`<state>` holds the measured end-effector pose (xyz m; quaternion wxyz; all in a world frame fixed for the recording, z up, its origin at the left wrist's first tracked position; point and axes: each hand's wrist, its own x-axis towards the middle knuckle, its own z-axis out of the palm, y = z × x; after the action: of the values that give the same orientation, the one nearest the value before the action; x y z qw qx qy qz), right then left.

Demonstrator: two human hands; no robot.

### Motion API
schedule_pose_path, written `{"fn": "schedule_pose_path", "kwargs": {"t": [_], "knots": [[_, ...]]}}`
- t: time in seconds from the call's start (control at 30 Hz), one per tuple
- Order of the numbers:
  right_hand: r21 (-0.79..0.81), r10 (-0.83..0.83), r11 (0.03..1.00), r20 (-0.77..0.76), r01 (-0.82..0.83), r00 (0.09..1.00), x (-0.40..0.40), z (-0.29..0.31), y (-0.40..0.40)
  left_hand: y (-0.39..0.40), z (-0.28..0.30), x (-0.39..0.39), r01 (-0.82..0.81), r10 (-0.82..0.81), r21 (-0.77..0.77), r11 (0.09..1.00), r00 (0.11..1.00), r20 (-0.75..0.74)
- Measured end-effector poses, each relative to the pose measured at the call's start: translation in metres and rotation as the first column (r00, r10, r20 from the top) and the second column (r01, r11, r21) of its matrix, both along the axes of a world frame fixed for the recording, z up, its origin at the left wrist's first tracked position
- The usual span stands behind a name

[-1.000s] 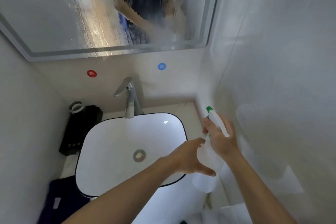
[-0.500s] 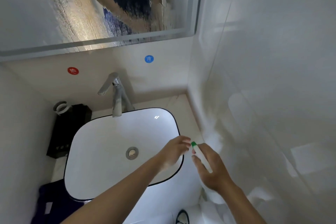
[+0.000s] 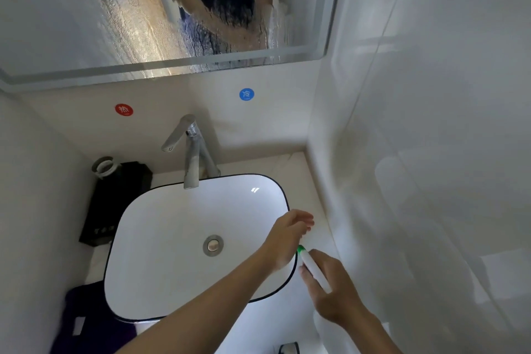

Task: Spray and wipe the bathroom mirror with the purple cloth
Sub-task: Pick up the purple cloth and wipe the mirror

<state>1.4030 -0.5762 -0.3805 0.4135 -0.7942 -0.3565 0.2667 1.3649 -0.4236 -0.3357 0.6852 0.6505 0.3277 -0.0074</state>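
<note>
I see my right hand (image 3: 334, 293) at the lower right of the frame, its grip wrapped round the spray bottle (image 3: 311, 267), whose white head and green nozzle tip point up and left toward the basin's right rim. The bottle's body is mostly hidden below that hand. My left hand (image 3: 287, 238) reaches in from the bottom centre and hovers over the right edge of the sink (image 3: 172, 238), fingers loosely bent and holding nothing; its fingertips sit just beside the green tip, and I cannot tell if they touch it. The mirror (image 3: 86, 23) fills the upper left and centre of the frame, its glass streaked with running liquid across the middle. The purple cloth (image 3: 86, 322) lies at the lower left on the bench (image 3: 301, 181), partly tucked under the sink's front left corner, well apart from both hands. A chrome tap (image 3: 191, 152) stands behind the sink, a black box (image 3: 115, 201) to its left, and red (image 3: 124, 110) and blue (image 3: 246, 94) round stickers mark the wall below the mirror.
</note>
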Motion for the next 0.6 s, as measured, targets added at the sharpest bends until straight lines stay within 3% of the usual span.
{"fn": "schedule_pose_path", "kwargs": {"t": [0.23, 0.43, 0.5, 0.6], "knots": [[0.142, -0.025, 0.990, 0.063, 0.016, 0.998, 0.025, -0.015, 0.010, 0.011, -0.008, -0.009, -0.120, 0.117, -0.094, 0.988, 0.992, -0.034], [0.244, -0.294, 0.940, 0.216, 0.240, 0.931, 0.028, -0.034, 0.021, 0.047, -0.009, -0.072, -0.383, 0.370, -0.213, 0.899, 0.924, -0.101], [0.238, -0.423, 0.895, 0.186, 0.377, 0.887, 0.030, -0.037, 0.026, 0.067, -0.011, -0.107, -0.469, 0.455, -0.290, 0.834, 0.883, -0.119], [0.231, -0.582, 0.792, 0.010, 0.564, 0.813, 0.031, -0.038, 0.037, 0.099, -0.017, -0.168, -0.577, 0.570, -0.332, 0.746, 0.811, -0.131]]}}
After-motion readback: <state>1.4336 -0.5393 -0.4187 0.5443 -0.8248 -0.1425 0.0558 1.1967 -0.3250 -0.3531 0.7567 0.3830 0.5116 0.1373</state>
